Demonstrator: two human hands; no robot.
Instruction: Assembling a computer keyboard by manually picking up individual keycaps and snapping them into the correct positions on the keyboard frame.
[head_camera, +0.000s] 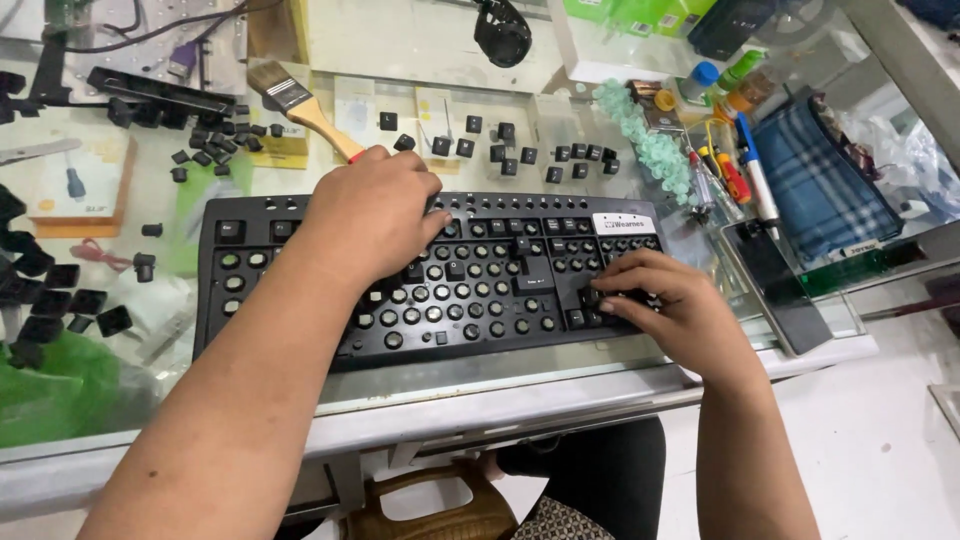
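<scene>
At the far left we are looking at loose black keycaps (45, 290) lying in a heap on the glass table (500, 385), with more scattered beyond the keyboard's far left corner (205, 145), probably parked there to keep the work area free. A paintbrush (300, 108) is resting just beyond the keyboard, handle angled toward us. The black keyboard (430, 285) is sitting in the middle of the table, near our edge, most of its caps stripped off so the round switch posts are showing. Our left hand (375, 215) is pressing down on its far upper part, fingers curled loosely and gripping nothing, seemingly to steady the board. More keycaps are lying in a loose row (520, 150) farther back. Our right hand (665, 305) is working at the keyboard's near right section, fingertips pinched onto a key (590, 297) there. Further right, pens and screwdrivers (735, 175) are lying beside a blue plaid cloth (820, 180)
</scene>
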